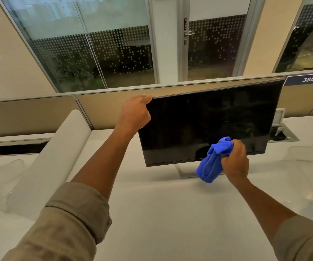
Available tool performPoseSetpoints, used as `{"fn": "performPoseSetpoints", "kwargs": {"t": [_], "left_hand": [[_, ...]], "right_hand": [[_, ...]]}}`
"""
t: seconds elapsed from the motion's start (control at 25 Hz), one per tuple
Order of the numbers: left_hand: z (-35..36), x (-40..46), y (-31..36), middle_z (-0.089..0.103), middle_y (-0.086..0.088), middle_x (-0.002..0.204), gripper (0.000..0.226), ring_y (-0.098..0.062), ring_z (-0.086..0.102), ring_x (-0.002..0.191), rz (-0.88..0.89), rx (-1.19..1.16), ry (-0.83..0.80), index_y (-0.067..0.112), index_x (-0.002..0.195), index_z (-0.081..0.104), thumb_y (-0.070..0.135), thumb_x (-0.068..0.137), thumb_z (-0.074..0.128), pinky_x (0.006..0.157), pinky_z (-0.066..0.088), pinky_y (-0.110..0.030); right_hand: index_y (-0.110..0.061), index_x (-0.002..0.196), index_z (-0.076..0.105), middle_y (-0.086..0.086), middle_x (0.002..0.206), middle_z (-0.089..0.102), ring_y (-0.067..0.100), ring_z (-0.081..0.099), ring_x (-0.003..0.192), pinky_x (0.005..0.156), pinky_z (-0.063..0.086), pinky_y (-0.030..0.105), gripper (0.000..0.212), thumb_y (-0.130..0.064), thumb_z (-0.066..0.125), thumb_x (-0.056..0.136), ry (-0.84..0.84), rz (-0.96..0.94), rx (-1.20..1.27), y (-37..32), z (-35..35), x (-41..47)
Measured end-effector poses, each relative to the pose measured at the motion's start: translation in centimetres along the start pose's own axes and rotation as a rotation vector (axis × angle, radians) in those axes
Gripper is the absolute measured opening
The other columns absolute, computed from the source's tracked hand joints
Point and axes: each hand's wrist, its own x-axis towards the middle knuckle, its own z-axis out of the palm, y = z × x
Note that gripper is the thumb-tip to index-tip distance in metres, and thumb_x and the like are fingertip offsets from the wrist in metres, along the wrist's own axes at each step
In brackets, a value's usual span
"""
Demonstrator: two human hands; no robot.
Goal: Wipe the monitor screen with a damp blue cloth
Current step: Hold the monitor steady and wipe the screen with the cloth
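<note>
Left hand (135,112) grips the flat black monitor's (208,121) ten-o'clock corner; right hand (234,161) clutches the bunched blue cloth (211,162) at five o'clock.

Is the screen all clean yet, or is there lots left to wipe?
Done: the setup. The left hand grips the monitor's top left corner to steady it. In hand: the right hand holds the bunched cloth against the screen's bottom edge, near the middle. Left: hard to say. The dark screen shows no clear wet streaks, so I cannot tell which parts are wiped; most of it may still need doing.
</note>
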Motion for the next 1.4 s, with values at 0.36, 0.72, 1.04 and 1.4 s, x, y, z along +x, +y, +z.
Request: {"fn": "performPoseSetpoints", "kwargs": {"t": [0.36, 0.72, 1.04, 1.4], "left_hand": [[0.5, 0.3, -0.1, 0.066, -0.009, 0.121, 0.048, -0.028, 0.061, 0.107, 0.002, 0.01, 0.01, 0.013, 0.128, 0.06, 0.007, 0.082, 0.048, 0.084, 0.05, -0.033], [0.9, 0.8, -0.3, 0.064, -0.009, 0.125, 0.051, -0.029, 0.06, 0.111, -0.041, -0.009, 0.028, 0.015, 0.129, 0.06, 0.013, 0.079, 0.051, 0.089, 0.05, -0.038], [0.7, 0.5, 0.0, 0.065, -0.01, 0.121, 0.047, -0.03, 0.06, 0.109, -0.031, -0.014, 0.031, 0.013, 0.126, 0.061, 0.011, 0.08, 0.051, 0.088, 0.052, -0.04], [0.7, 0.2, 0.1, 0.065, -0.009, 0.122, 0.046, -0.027, 0.06, 0.108, -0.02, -0.033, 0.03, 0.013, 0.129, 0.059, 0.011, 0.084, 0.05, 0.087, 0.05, -0.035]], "right_hand": [[-0.011, 0.108, 0.051, 0.012, 0.113, 0.053, 0.023, 0.058, 0.095, 0.08, 0.052, 0.037, 0.036, -0.013, 0.069, 0.077, 0.403, 0.079, 0.368, -7.1, -2.3, 4.0], [-0.016, 0.121, 0.048, 0.009, 0.124, 0.045, 0.02, 0.058, 0.094, 0.072, 0.052, 0.024, 0.047, -0.013, 0.071, 0.08, -0.016, -0.422, 0.182, -18.4, 7.9, -4.4], [-0.028, 0.125, 0.048, 0.007, 0.127, 0.047, 0.024, 0.052, 0.093, 0.072, 0.045, 0.036, 0.045, -0.035, 0.062, 0.083, 0.025, -0.715, -0.305, -14.2, 6.4, -1.6], [-0.017, 0.127, 0.046, 0.014, 0.122, 0.047, 0.035, 0.06, 0.087, 0.068, 0.056, 0.048, 0.048, -0.017, 0.067, 0.084, 0.192, -0.305, -0.08, -5.7, -3.8, 5.9]]}}
